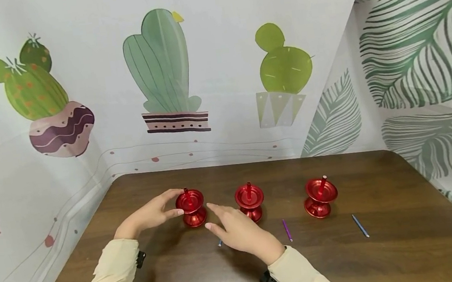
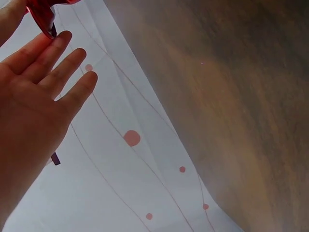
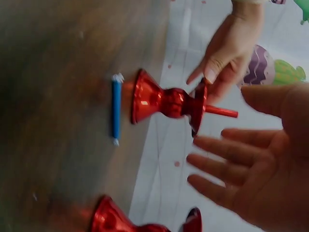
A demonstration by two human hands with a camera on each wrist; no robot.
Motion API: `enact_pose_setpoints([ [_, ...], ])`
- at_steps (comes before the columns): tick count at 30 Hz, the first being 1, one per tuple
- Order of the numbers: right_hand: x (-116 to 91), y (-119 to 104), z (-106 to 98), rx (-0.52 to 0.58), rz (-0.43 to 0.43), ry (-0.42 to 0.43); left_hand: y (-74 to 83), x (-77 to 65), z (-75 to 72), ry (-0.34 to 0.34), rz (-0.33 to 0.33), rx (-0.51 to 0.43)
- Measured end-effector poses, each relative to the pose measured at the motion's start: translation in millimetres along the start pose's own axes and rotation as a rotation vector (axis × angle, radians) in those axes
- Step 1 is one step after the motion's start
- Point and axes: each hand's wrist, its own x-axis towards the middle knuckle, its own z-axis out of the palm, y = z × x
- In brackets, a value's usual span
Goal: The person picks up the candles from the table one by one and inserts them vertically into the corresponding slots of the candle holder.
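Three shiny red candle holders stand upright, each with a thin red post in its dish. By the leftmost holder [image 1: 195,218], my left hand [image 1: 150,214] has its thumb and fingers spread beside the rim; the thumb appears to touch it. In the right wrist view, that holder [image 3: 148,99] shows its red post [image 3: 222,111] between both hands. My right hand [image 1: 244,232] reaches in from the right with fingers extended, apart from the holder and holding nothing. It partly covers a small blue stick [image 1: 220,243], seen whole as a blue stick [image 3: 116,108] in the right wrist view.
The middle holder [image 1: 250,201] stands just beyond my right hand, and the right holder [image 1: 318,198] farther right. A thin purple stick [image 1: 287,230] and another blue stick [image 1: 360,225] lie on the brown wooden table [image 1: 413,240]. A cactus-print cloth [image 1: 226,66] hangs behind.
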Motion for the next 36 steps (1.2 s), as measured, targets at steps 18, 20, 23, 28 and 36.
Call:
enact_pose_setpoints([
  [18,-1.3,-12.5,30.1,-0.209,0.366,-0.111,0.5,3.2,-1.9,-0.017,0.007,0.032],
  [20,-1.1,-14.0,31.8,-0.257,0.383,-0.112,0.8,3.3,-1.8,-0.016,0.007,0.030],
  [23,-0.2,-15.1,35.2,-0.337,0.401,-0.117,1.2,3.1,-1.8,-0.016,0.005,0.028],
  [28,1.8,-16.6,41.7,-0.442,0.421,-0.138,1.6,3.1,-2.2,-0.017,0.008,0.029],
  [36,3.0,-17.7,45.4,-0.511,0.332,-0.109,-0.2,2.1,-0.5,-0.012,0.011,0.020],
])
